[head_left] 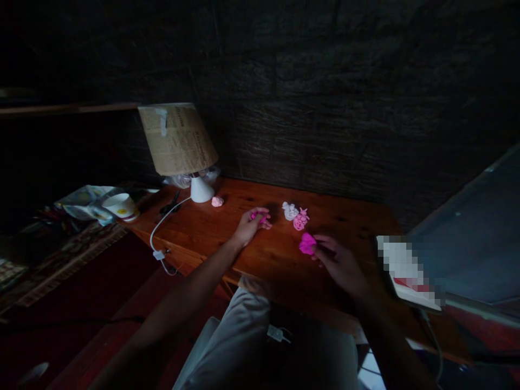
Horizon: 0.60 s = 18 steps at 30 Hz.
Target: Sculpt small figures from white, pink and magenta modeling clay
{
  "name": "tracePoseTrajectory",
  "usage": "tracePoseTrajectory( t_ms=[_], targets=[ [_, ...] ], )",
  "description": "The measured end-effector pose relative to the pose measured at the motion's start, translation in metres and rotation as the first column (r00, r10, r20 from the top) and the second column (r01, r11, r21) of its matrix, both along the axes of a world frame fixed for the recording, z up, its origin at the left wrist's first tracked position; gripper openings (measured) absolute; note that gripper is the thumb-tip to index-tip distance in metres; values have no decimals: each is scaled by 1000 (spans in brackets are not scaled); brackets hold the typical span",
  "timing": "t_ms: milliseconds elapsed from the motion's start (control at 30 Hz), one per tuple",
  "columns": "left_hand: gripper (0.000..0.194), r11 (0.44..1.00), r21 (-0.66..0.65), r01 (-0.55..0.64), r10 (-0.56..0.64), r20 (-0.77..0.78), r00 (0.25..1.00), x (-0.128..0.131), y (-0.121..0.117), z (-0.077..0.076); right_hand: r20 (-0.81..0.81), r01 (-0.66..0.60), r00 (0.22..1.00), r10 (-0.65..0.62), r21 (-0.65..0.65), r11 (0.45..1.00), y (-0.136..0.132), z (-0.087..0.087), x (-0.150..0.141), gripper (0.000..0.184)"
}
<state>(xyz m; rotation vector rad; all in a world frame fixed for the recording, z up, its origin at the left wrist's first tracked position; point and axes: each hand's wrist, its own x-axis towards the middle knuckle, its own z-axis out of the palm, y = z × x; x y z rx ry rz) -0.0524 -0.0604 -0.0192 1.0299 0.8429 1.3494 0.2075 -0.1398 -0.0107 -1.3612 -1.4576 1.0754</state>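
My left hand (251, 226) rests over the wooden table (264, 260), its fingers curled round a small magenta lump (259, 217) that looks like modelling clay. In my right hand (335, 260) a larger, flattened magenta piece of clay (307, 244) is pinched between thumb and fingers. Just beyond and between the hands sit a white knobbly clay figure (290, 210) and a pink clay figure (301, 219) with coiled shapes, side by side. A pale pink clay lump (218, 201) lies farther left, near the lamp's foot.
A lamp (179, 140) with a newsprint shade stands at the back left, its white cord hanging over the front edge. Dark scissors (169, 205) and a paper cup (121, 207) are left of it. At the right lies a device with a blurred screen (408, 271). A dark wall rises behind.
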Motion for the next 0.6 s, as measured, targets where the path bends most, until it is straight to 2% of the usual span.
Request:
tracePoseTrajectory(
  t_ms=[133,233,300,367,467,533,600],
  targets=[
    [29,997,-23,-71,70,-26,997,-10,10,8,110,47,993,-54,61,997,-4,2,-10,44],
    [35,991,-82,-103,98,-58,993,-26,28,17,-8,96,995,-96,15,995,2,6,-36,49],
    [37,983,-118,-138,136,-19,990,-36,43,23,-93,86,992,-86,-11,996,9,7,-63,44],
    [38,984,-111,-140,142,5,990,-41,58,28,-109,40,993,-39,7,999,18,5,-91,37],
    [41,988,-92,-122,126,32,992,-42,76,28,-31,19,999,-15,117,993,30,1,-122,27],
    [48,990,-85,-114,120,64,991,-43,82,25,115,75,988,-101,212,974,32,0,-132,21],
    [55,991,-84,-106,114,104,988,-46,86,21,181,138,966,-187,251,958,31,0,-134,21]
  ],
)
